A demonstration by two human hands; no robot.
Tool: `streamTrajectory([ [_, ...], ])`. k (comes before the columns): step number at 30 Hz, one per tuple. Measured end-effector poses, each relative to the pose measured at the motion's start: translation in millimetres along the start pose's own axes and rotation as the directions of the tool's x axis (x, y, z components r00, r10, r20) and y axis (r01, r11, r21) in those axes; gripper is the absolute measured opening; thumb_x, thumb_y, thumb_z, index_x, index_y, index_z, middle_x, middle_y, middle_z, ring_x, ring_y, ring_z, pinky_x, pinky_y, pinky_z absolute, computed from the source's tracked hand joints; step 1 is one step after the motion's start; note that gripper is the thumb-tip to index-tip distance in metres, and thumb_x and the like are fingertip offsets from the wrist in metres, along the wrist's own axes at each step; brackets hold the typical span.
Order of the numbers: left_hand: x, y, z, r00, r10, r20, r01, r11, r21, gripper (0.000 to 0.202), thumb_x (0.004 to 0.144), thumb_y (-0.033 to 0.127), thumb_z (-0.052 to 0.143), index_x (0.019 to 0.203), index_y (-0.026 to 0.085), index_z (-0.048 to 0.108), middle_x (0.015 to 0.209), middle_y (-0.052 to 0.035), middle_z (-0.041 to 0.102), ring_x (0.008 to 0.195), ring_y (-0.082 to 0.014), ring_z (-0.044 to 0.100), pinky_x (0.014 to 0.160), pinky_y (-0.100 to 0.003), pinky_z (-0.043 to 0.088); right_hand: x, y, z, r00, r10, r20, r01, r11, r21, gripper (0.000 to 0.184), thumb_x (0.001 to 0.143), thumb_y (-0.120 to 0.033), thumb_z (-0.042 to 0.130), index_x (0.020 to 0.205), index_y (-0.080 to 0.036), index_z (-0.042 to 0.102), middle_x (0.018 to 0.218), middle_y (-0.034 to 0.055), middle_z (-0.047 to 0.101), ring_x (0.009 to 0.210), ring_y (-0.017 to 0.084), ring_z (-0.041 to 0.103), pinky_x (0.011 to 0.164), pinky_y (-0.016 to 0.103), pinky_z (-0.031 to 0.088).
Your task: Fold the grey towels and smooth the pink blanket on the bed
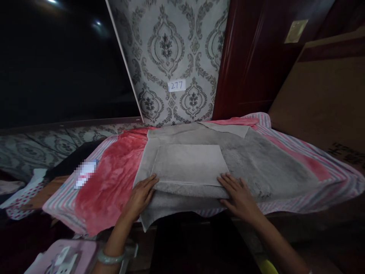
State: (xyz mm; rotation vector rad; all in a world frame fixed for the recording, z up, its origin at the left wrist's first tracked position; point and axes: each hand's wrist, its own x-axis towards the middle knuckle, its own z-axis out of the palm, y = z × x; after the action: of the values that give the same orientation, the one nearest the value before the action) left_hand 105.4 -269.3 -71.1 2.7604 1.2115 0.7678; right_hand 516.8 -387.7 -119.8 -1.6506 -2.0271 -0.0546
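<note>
A large grey plush cloth (256, 163) lies spread over the bench. Toward its left half is a flat folded rectangle of grey cloth (188, 163) with a thick, rolled-looking front edge. My left hand (142, 196) rests on the rectangle's near left corner, fingers stretched out over the fabric. At the near right corner my right hand (238, 194) lies with its fingers spread and the thumb apart. Whether the rectangle is part of the larger cloth or a separate piece, I cannot tell. Some grey cloth hangs down over the front edge below my hands.
Under the grey cloth are a red plush cloth (111, 171) and a striped sheet (339, 167). A television (62, 64) stands at the back left, a large cardboard box (325, 99) at the right. A pink stool-like surface (82, 251) with small items is at the lower left.
</note>
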Motion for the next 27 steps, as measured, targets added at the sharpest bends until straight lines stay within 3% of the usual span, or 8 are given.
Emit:
streamTrajectory([
  [5, 17.2, 2.3, -9.9, 0.997, 0.008, -0.072, -0.007, 1.000, 0.008, 0.037, 0.095, 0.030, 0.045, 0.125, 0.024, 0.066, 0.130, -0.0101, 0.068, 0.118, -0.0247, 0.065, 0.100, -0.045, 0.053, 38.6, -70.3, 1.8, 0.987, -0.109, 0.114, 0.104, 0.993, 0.052, 0.092, 0.080, -0.022, 0.062, 0.161, -0.022, 0.018, 0.162, 0.0138, 0.029, 0.151, 0.029, 0.021, 0.121, 0.059, 0.016],
  [11, 39.2, 12.1, -24.7, 0.993, 0.017, -0.121, -0.015, 1.000, 0.014, 0.035, 0.094, 0.030, 0.047, 0.121, 0.024, 0.068, 0.123, -0.0098, 0.071, 0.112, -0.0249, 0.068, 0.097, -0.043, 0.054, 104.7, -151.4, 22.7, 0.985, -0.067, 0.160, 0.035, 0.980, 0.197, 0.092, 0.076, -0.016, 0.066, 0.158, -0.017, 0.025, 0.160, 0.0181, 0.032, 0.149, 0.032, 0.027, 0.120, 0.052, 0.025],
  [14, 45.5, 11.6, -22.1, 0.986, -0.016, -0.165, 0.011, 1.000, -0.029, 0.033, 0.092, 0.031, 0.049, 0.117, 0.025, 0.070, 0.119, -0.0095, 0.073, 0.109, -0.0259, 0.069, 0.095, -0.044, 0.055, 126.9, -166.0, 24.1, 0.983, -0.019, 0.183, -0.019, 0.978, 0.206, 0.070, 0.079, -0.007, 0.056, 0.148, -0.012, 0.043, 0.148, 0.0197, 0.050, 0.137, 0.032, 0.045, 0.111, 0.046, 0.038],
  [18, 46.4, 8.8, -6.7, 0.946, -0.137, -0.295, 0.070, 0.972, -0.226, 0.036, 0.089, 0.038, 0.055, 0.121, 0.024, 0.066, 0.126, -0.0108, 0.069, 0.116, -0.0269, 0.065, 0.100, -0.045, 0.053, 144.5, -161.5, 13.4, 0.983, 0.013, 0.184, -0.053, 0.976, 0.212, 0.052, 0.081, -0.003, 0.047, 0.128, -0.016, 0.064, 0.114, 0.0141, 0.072, 0.110, 0.028, 0.065, 0.092, 0.038, 0.048],
  [20, 45.0, 8.5, 4.0, 0.883, -0.296, -0.365, 0.136, 0.904, -0.405, 0.057, 0.086, 0.044, 0.061, 0.139, 0.024, 0.052, 0.144, -0.0133, 0.056, 0.122, -0.0279, 0.061, 0.101, -0.046, 0.052, 154.3, -154.9, 2.3, 0.986, 0.036, 0.164, -0.072, 0.973, 0.219, 0.053, 0.079, -0.005, 0.051, 0.129, -0.018, 0.064, 0.114, 0.0124, 0.073, 0.110, 0.027, 0.066, 0.092, 0.035, 0.047],
  [22, 44.2, 9.2, 15.0, 0.822, -0.476, -0.313, 0.206, 0.761, -0.615, 0.082, 0.081, 0.049, 0.067, 0.152, 0.028, 0.032, 0.156, -0.0150, 0.040, 0.123, -0.0282, 0.061, 0.098, -0.046, 0.054, 166.8, -146.9, -13.3, 0.989, 0.064, 0.133, -0.093, 0.971, 0.220, 0.052, 0.080, -0.008, 0.056, 0.130, -0.019, 0.064, 0.116, 0.0113, 0.073, 0.111, 0.027, 0.065, 0.092, 0.035, 0.046],
  [24, 46.0, 10.7, 24.9, 0.806, -0.570, -0.157, 0.253, 0.573, -0.779, 0.095, 0.078, 0.052, 0.072, 0.156, 0.032, 0.022, 0.160, -0.0153, 0.035, 0.124, -0.0284, 0.061, 0.099, -0.045, 0.054, 179.9, -137.0, -33.9, 0.991, 0.092, 0.098, -0.114, 0.963, 0.245, 0.044, 0.081, -0.015, 0.059, 0.123, -0.019, 0.068, 0.112, 0.0089, 0.074, 0.106, 0.026, 0.066, 0.088, 0.033, 0.046],
  [27, 56.9, 15.0, 36.5, 0.828, -0.560, 0.041, 0.281, 0.350, -0.894, 0.100, 0.074, 0.054, 0.076, 0.156, 0.032, 0.023, 0.158, -0.0146, 0.038, 0.130, -0.0295, 0.057, 0.105, -0.043, 0.050, 193.4, -120.3, -73.6, 0.995, 0.095, 0.036, -0.101, 0.890, 0.445, 0.021, 0.078, -0.023, 0.064, 0.097, -0.019, 0.072, 0.089, 0.0014, 0.074, 0.087, 0.021, 0.065, 0.079, 0.029, 0.047],
])
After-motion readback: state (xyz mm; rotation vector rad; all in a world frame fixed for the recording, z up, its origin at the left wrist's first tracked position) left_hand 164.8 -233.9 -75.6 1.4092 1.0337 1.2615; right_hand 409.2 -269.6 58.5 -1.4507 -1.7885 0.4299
